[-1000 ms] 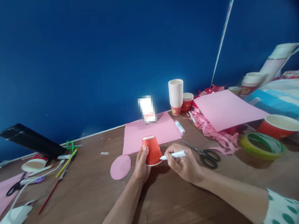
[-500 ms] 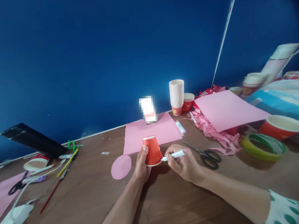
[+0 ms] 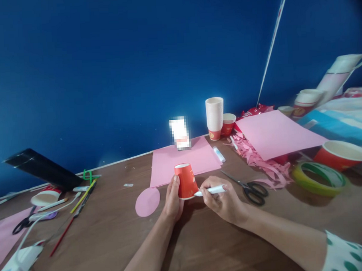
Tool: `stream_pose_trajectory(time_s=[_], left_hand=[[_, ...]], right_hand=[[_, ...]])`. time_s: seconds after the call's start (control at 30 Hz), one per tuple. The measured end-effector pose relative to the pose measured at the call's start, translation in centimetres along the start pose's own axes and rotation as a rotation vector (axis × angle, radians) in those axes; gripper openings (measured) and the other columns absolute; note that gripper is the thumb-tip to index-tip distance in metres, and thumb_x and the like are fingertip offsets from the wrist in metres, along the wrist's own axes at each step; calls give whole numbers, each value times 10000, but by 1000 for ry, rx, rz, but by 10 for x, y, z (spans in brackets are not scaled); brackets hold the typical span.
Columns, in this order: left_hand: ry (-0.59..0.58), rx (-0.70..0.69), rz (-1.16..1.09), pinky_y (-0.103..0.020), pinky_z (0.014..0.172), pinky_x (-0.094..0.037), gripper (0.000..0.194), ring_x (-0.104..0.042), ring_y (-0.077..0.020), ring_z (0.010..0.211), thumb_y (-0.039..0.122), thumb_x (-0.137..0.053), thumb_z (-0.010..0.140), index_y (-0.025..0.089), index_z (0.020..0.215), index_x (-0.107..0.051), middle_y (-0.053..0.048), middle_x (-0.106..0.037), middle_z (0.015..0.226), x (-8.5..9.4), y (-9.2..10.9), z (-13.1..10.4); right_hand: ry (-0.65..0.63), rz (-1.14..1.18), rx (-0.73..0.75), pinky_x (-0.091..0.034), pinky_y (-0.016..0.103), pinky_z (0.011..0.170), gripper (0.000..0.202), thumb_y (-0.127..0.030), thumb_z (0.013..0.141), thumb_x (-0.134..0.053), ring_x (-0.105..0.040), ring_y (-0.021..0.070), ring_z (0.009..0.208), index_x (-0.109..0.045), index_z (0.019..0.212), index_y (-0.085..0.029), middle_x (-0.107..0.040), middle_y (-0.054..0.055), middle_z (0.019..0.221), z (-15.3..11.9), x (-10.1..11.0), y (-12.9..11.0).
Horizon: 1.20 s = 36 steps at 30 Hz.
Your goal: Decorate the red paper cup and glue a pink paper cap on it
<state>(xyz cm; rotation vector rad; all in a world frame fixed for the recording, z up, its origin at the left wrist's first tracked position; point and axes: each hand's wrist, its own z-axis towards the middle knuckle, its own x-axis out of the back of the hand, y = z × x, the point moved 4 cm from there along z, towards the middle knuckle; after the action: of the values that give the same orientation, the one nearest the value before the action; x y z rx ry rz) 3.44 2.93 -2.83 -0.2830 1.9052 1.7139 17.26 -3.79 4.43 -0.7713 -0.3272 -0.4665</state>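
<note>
A red paper cup (image 3: pixel 187 182), upside down with its rim at the bottom, is held by my left hand (image 3: pixel 172 199) around its left side. My right hand (image 3: pixel 221 201) grips a white pen (image 3: pixel 213 189), whose tip is at the cup's lower right edge. Left of the cup a pink paper oval (image 3: pixel 147 202) lies on the brown table (image 3: pixel 113 234). Behind the cup are pink paper sheets (image 3: pixel 166 164). Black-handled scissors (image 3: pixel 254 192) rest just beyond my right hand.
Stacked paper cups (image 3: pixel 215 118) stand against the blue wall. To the right are a tape roll (image 3: pixel 320 179), pink paper shreds and a red cup (image 3: pixel 344 155). On the left lie a black bottle (image 3: pixel 44 170), brushes, a white cable and a power strip (image 3: pixel 18 264).
The red cup has turned slightly in my left hand, and its printed pattern shows differently near the right side. The pen stays by the cup's lower edge.
</note>
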Motion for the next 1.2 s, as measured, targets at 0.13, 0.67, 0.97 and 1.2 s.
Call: stream_pose_trajectory(time_s=[0.13, 0.67, 0.97, 1.2], left_hand=[[-29, -28, 27, -283, 707, -457, 328, -594, -162, 745, 465, -547, 833, 157, 923, -616, -49, -647, 827, -1, 1, 0], [-36, -13, 40, -276, 695, -458, 287, -591, -148, 712, 422, -583, 822, 152, 911, -622, -38, -639, 790, -2, 1, -2], [-12, -16, 20, -269, 693, -439, 264, -574, -144, 715, 407, -565, 837, 151, 879, -614, -31, -627, 782, -1, 2, -2], [39, -54, 31, -270, 757, -435, 290, -582, -155, 778, 438, -608, 795, 165, 886, -638, -28, -639, 818, -2, 2, -1]], right_hand=[[18, 8, -2, -400, 256, 583, 194, -188, 895, -420, -510, 129, 583, -478, 710, -201, -554, -3, 631, -1, -1, 2], [76, 23, -8, -428, 255, 571, 168, -177, 893, -436, -549, 132, 589, -505, 741, -200, -579, 4, 652, 1, 5, 4], [10, -5, -19, -414, 253, 571, 180, -180, 885, -437, -517, 130, 579, -499, 716, -195, -564, 5, 635, -1, -1, 5], [1, -17, -27, -406, 258, 571, 198, -188, 888, -435, -513, 135, 582, -499, 700, -192, -568, 14, 630, -1, -1, 3]])
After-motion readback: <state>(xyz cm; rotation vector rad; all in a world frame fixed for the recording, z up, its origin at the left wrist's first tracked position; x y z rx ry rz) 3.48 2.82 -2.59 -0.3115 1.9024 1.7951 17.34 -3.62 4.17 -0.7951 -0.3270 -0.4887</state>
